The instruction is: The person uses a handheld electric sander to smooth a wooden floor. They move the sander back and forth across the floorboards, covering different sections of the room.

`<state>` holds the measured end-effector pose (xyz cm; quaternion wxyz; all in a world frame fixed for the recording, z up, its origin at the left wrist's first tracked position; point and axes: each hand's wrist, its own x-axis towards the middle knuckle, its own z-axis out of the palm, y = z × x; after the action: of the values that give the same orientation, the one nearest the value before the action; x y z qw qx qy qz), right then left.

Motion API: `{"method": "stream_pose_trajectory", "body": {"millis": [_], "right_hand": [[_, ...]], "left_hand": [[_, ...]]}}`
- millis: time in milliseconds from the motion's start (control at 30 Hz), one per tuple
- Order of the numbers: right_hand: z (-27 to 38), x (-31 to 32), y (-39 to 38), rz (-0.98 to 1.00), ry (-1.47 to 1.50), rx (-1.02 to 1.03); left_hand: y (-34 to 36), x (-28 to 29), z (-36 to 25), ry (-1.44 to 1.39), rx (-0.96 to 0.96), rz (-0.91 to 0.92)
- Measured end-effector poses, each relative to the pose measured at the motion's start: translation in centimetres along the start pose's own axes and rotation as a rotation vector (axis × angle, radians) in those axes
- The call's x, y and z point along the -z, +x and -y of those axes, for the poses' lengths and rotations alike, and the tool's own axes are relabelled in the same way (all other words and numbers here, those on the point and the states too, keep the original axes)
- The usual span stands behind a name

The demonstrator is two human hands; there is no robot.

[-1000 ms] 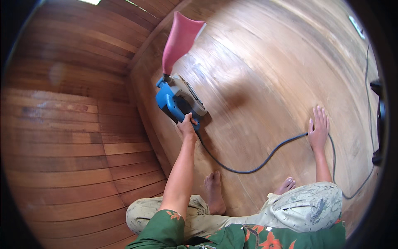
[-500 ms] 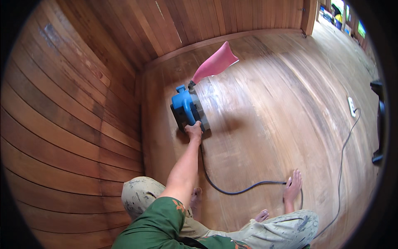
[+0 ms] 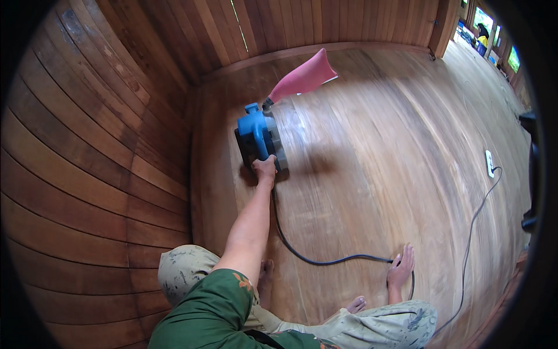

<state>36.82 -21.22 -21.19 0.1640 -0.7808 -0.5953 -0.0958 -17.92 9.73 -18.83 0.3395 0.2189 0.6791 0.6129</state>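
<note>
My left hand [image 3: 265,168] is wrapped round the rear handle of a blue and black belt sander [image 3: 253,131], which rests on the plank floor near the left wall. A pink cloth dust bag [image 3: 307,74] rises from the sander's far end and leans right, puffed out. To the right, my right hand [image 3: 401,269] lies flat on the floor beside my bent knee, fingers stretched. A dark power cord [image 3: 325,262] curves from the sander to this hand and shows again beyond it; whether it runs underneath is hidden.
Plank walls [image 3: 75,192] stand close on the left and across the far side. A white power strip [image 3: 489,164] with a thin cord lies on the floor at right. My bare feet [image 3: 356,305] are on the floor near me. Far right, a person [image 3: 482,42] is in the distance.
The sander has slid a little farther away, toward the far wall, with my left hand still on it. My right hand stays on the floor; the whole view has shifted slightly.
</note>
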Motion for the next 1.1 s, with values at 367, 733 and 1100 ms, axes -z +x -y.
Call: {"method": "stream_pose_trajectory", "body": {"millis": [367, 733, 1100], "right_hand": [[-0.1, 0.1, 0.2, 0.037, 0.037, -0.01], [-0.1, 0.5, 0.2, 0.042, 0.032, -0.001], [-0.7, 0.9, 0.2, 0.072, 0.029, 0.001]], "left_hand": [[-1.8, 0.3, -1.2, -0.005, 0.014, 0.003], [-1.3, -0.1, 0.0, 0.036, 0.023, 0.006], [-1.1, -0.1, -1.5, -0.005, 0.012, 0.007]]}}
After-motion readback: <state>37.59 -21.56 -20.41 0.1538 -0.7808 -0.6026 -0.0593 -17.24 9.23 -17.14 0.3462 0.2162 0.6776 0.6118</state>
